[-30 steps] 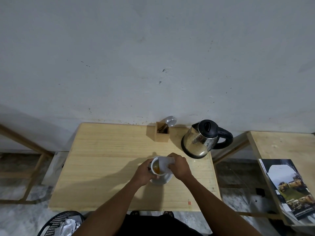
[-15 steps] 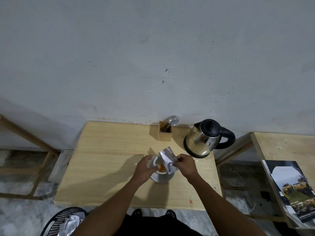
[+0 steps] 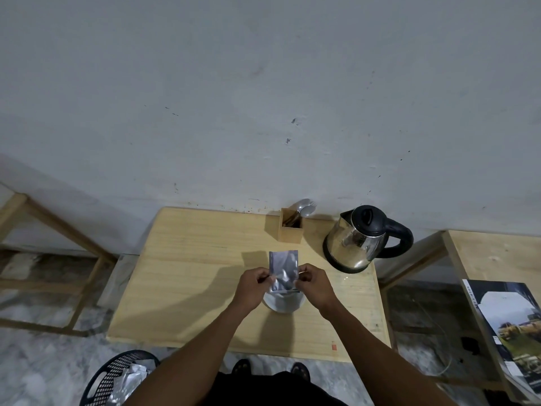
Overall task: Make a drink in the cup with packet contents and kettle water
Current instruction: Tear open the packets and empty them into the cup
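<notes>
A silver foil packet (image 3: 283,269) stands upright between my two hands above the cup. My left hand (image 3: 254,284) pinches its left edge and my right hand (image 3: 313,283) pinches its right edge. The white cup on its saucer (image 3: 283,304) sits directly below, mostly hidden by the packet and my hands. The steel kettle (image 3: 355,240) with a black lid and handle stands at the table's back right, apart from my hands.
A wooden holder with spoons (image 3: 291,227) stands by the wall, left of the kettle. The wooden table (image 3: 187,276) has bare surface on the left. A black basket (image 3: 117,379) with foil wrappers sits on the floor. A magazine (image 3: 510,326) lies on a side table at right.
The packet, tipped over the cup a second ago, has been raised and turned upright. My left hand has left the cup and now grips the packet's left edge.
</notes>
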